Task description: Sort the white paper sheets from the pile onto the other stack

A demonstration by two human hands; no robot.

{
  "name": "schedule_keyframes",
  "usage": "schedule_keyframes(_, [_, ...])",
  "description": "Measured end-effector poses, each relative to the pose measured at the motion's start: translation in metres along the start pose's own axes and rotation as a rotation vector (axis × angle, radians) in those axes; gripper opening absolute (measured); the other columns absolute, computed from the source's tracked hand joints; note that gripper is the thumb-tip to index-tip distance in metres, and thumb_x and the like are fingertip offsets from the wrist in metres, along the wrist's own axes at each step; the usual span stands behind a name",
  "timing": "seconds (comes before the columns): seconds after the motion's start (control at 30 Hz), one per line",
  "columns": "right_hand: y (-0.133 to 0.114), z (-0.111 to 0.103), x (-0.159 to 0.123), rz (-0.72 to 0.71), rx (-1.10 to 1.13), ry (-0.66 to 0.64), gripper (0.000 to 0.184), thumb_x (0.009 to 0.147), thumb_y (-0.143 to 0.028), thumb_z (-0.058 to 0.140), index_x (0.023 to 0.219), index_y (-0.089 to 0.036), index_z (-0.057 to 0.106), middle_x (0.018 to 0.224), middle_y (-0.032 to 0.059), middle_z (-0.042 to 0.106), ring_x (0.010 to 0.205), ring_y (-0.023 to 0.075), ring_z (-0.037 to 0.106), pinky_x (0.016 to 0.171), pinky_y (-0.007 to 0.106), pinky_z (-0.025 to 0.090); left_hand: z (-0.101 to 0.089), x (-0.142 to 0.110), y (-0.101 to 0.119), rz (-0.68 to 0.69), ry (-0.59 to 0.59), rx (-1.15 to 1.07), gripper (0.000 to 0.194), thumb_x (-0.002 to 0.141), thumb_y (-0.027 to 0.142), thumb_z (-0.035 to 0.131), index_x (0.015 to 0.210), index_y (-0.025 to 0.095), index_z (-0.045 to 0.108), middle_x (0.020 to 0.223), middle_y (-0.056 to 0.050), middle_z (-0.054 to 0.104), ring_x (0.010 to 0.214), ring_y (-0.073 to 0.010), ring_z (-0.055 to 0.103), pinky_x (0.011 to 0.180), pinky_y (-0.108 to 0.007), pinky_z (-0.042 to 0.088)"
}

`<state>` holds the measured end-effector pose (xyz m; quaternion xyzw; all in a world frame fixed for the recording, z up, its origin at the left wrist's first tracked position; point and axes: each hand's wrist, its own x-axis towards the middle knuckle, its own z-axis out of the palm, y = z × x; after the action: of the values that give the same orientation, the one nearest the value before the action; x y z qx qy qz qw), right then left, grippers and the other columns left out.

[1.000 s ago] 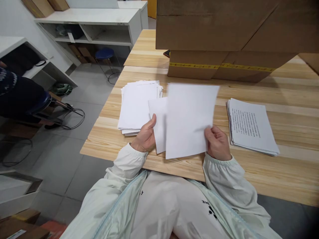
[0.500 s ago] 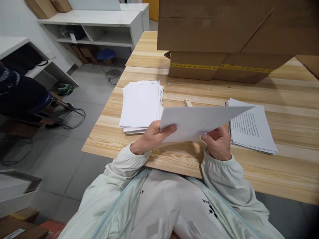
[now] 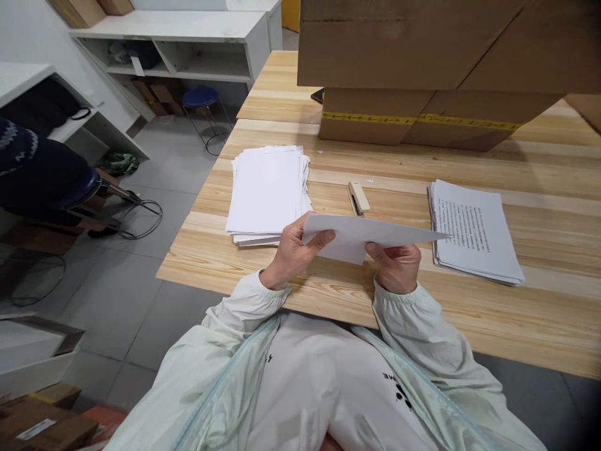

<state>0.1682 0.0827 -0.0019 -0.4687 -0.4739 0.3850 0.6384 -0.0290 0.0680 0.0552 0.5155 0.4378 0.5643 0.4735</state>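
Mid-frame, the paper (image 3: 350, 233) stretches lengthwise left to right, one corner pointing right; your left hand (image 3: 297, 252) and right hand (image 3: 398, 265) pinch it.

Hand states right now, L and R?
Left hand: closed, holding the paper between thumb and fingers.
Right hand: closed, holding the same paper.

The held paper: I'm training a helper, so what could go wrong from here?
The held paper slants between the left hand and right hand, so it might bend or slip. The stapler lies just beyond it and could get bumped. The left stack is uneven; brushing it might shift it.
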Motion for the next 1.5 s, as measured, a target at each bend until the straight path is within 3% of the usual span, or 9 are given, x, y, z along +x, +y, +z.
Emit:
schedule_keyframes(0.2, [-0.001, 0.001, -0.003, -0.065, 0.009, -0.008, 0.038, 0.064, -0.052, 0.086, 0.084, -0.023, 0.071, 0.081, 0.0043, 0.076, 0.080, 0.0221, 0.070, 0.077, 0.040, 0.058, 0.006, -0.002, 0.003, 0.010, 0.028, -0.003, 0.043, 0.076, 0.059, 0.075, 0.086, 0.018, 0.072, 0.085, -0.004, 0.070, 0.080, -0.0179, 0.060, 0.077, -0.030, 0.048])
schedule_keyframes(0.4, [-0.012, -0.004, -0.010, -0.140, -0.059, -0.022, 0.036, 0.081, -0.056, 0.072, 0.093, -0.022, 0.069, 0.095, 0.0088, 0.075, 0.089, 0.0212, 0.069, 0.085, 0.038, 0.056, 0.015, -0.006, 0.006, 0.061, 0.041, -0.016, 0.038, 0.081, 0.057, 0.071, 0.082, 0.019, 0.070, 0.079, -0.002, 0.064, 0.074, -0.0154, 0.055, 0.071, -0.029, 0.045])
schedule_keyframes(0.53, [-0.013, -0.011, -0.013, -0.169, -0.123, 0.072, 0.040, 0.079, -0.061, 0.071, 0.090, -0.023, 0.068, 0.087, 0.0082, 0.072, 0.085, 0.0226, 0.068, 0.083, 0.039, 0.056, 0.018, -0.014, 0.000, 0.045, 0.042, -0.020, 0.037, 0.081, 0.057, 0.072, 0.085, 0.020, 0.072, 0.083, -0.003, 0.068, 0.077, -0.0173, 0.058, 0.076, -0.031, 0.048])
schedule_keyframes(0.77, [-0.004, -0.016, -0.015, -0.167, -0.160, 0.038, 0.037, 0.079, -0.059, 0.072, 0.087, -0.023, 0.068, 0.086, 0.0059, 0.071, 0.087, 0.0212, 0.067, 0.085, 0.039, 0.054, 0.023, -0.020, -0.013, -0.057, 0.036, -0.023, 0.030, 0.082, 0.049, 0.074, 0.093, 0.020, 0.074, 0.094, -0.004, 0.072, 0.090, -0.0207, 0.063, 0.086, -0.032, 0.048])
schedule_keyframes(0.9, [-0.022, -0.029, -0.019, -0.090, -0.333, 0.145, 0.041, 0.086, -0.061, 0.063, 0.079, -0.021, 0.066, 0.069, 0.0027, 0.061, 0.069, 0.0175, 0.057, 0.067, 0.032, 0.050, 0.039, -0.026, -0.004, -0.048, 0.089, -0.062, 0.036, 0.089, 0.042, 0.068, 0.120, 0.025, 0.065, 0.106, -0.004, 0.070, 0.099, -0.0196, 0.063, 0.093, -0.030, 0.048])
schedule_keyframes(1.03, [-0.026, -0.064, -0.018, 0.188, -0.433, 0.016, 0.047, 0.085, -0.065, 0.062, 0.071, -0.020, 0.064, 0.058, -0.0004, 0.054, 0.055, 0.0132, 0.045, 0.050, 0.027, 0.039, 0.049, -0.039, -0.012, -0.192, 0.032, -0.029, 0.066, 0.090, 0.030, 0.066, 0.150, 0.031, 0.039, 0.099, -0.002, 0.068, 0.080, -0.0138, 0.060, 0.080, -0.025, 0.049])
schedule_keyframes(1.13, [-0.017, -0.093, -0.019, 0.394, -0.430, -0.120, 0.054, 0.077, -0.072, 0.065, 0.071, -0.019, 0.065, 0.061, 0.0006, 0.060, 0.055, 0.0139, 0.049, 0.048, 0.027, 0.039, 0.049, -0.041, -0.023, -0.408, -0.206, -0.033, 0.046, 0.087, 0.025, 0.065, 0.132, 0.022, 0.062, 0.088, -0.002, 0.068, 0.068, -0.0114, 0.055, 0.069, -0.025, 0.048])
schedule_keyframes(1.27, [-0.008, -0.117, -0.016, 0.450, -0.482, -0.161, 0.056, 0.075, -0.074, 0.065, 0.069, -0.018, 0.064, 0.058, -0.0005, 0.059, 0.052, 0.0122, 0.046, 0.045, 0.025, 0.034, 0.051, -0.028, -0.029, -0.737, -0.457, -0.238, 0.029, 0.084, 0.020, 0.064, 0.111, 0.014, 0.071, 0.079, -0.003, 0.068, 0.068, -0.0126, 0.063, 0.069, -0.028, 0.053])
schedule_keyframes(1.5, [0.002, -0.120, 0.011, 0.379, -0.550, -0.152, 0.055, 0.074, -0.073, 0.066, 0.059, -0.021, 0.053, 0.051, -0.0031, 0.050, 0.050, 0.0113, 0.040, 0.044, 0.025, 0.030, 0.068, -0.003, -0.036, -0.808, -0.339, -0.282, 0.035, 0.078, 0.003, 0.058, 0.110, 0.011, 0.070, 0.069, -0.001, 0.065, 0.064, -0.0097, 0.061, 0.068, -0.025, 0.052])
